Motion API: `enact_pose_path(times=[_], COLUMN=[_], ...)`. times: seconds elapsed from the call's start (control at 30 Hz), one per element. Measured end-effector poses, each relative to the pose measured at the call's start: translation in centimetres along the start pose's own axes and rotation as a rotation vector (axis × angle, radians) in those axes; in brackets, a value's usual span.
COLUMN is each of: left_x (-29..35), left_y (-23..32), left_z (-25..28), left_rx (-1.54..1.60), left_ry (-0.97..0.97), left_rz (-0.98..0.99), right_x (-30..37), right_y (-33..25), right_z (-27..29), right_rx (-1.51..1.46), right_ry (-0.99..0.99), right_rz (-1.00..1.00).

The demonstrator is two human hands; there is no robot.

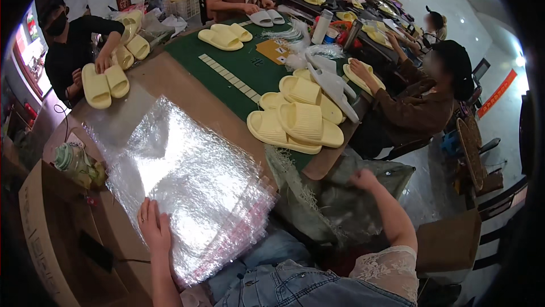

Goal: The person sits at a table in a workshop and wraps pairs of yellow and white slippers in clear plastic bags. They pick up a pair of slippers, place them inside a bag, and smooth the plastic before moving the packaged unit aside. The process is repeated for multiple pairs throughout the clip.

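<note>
My left hand (pixel 154 226) lies on the near left edge of a stack of shiny clear plastic bags (pixel 193 176), fingers stretched out. The stack covers the near part of the table and reaches to my lap. To the right, my right hand (pixel 363 180) is closed above a grey-green woven sack (pixel 363 205) that hangs by the table edge. What its fingers hold, if anything, I cannot make out. Beyond the sack sits a pile of pale yellow slippers (pixel 301 122), with white slippers (pixel 335 88) leaning against it.
A green mat (pixel 227 63) covers the far table, with a yellow slipper pair (pixel 224 36) on it. At left stand an open cardboard box (pixel 51 222) and a glass jar (pixel 76 162). Co-workers handle slippers at the left (pixel 105 84), far side and right (pixel 364 77).
</note>
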State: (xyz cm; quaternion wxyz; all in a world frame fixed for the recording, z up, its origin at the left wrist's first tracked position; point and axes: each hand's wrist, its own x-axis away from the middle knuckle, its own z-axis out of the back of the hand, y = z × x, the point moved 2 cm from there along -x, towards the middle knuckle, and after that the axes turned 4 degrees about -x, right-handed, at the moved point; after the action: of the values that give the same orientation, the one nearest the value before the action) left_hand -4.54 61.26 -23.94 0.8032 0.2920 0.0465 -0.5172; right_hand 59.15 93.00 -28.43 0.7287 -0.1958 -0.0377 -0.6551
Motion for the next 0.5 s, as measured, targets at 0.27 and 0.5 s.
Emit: enact_pose_path(times=[0.27, 0.5], left_x=[-0.3, 0.2], left_y=[0.8, 0.7], left_z=[0.7, 0.9], left_rx=[0.049, 0.036], left_ry=[-0.022, -0.011], left_rz=[0.060, 0.058], right_x=[-2.6, -9.4], right_y=[-17.4, -21.2], right_z=[10.6, 10.5], right_rx=[-0.403, -0.233], right_ry=[0.550, 0.368], right_rz=[0.461, 0.519])
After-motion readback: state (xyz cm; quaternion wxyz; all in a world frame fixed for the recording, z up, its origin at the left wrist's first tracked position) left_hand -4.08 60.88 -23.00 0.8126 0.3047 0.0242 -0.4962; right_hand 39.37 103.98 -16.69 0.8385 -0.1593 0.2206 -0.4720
